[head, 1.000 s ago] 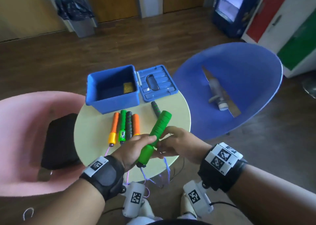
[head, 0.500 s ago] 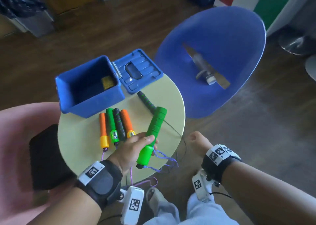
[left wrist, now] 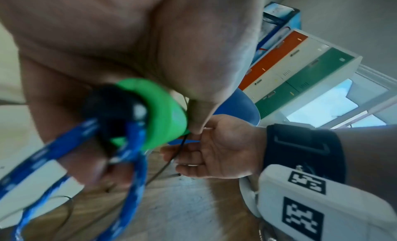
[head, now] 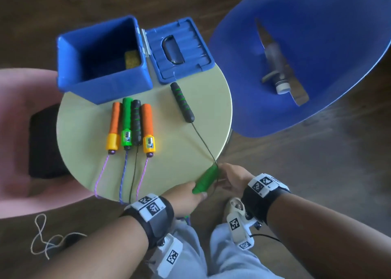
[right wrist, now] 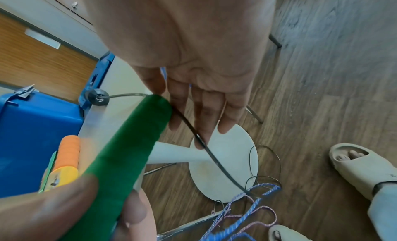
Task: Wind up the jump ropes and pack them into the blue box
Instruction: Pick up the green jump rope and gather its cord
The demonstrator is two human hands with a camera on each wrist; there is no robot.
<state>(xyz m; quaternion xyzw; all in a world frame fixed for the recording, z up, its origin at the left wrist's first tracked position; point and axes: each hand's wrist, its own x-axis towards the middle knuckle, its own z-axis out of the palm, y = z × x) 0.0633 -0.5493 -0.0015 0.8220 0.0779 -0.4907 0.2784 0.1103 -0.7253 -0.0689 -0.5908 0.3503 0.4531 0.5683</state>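
Handle: green handle (head: 205,181) gripped by left hand (head: 183,198) | right hand (head: 234,177) beside it, fingers straight, touching black cord (right wrist: 217,161)

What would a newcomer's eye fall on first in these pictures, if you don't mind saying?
Probably the open blue box at the far side of the round table, its lid lying beside it. In front of it, four bright handles lie in a row, orange and green standing out. At the near edge, the left hand grips a green handle while the right hand meets a thin black cord.
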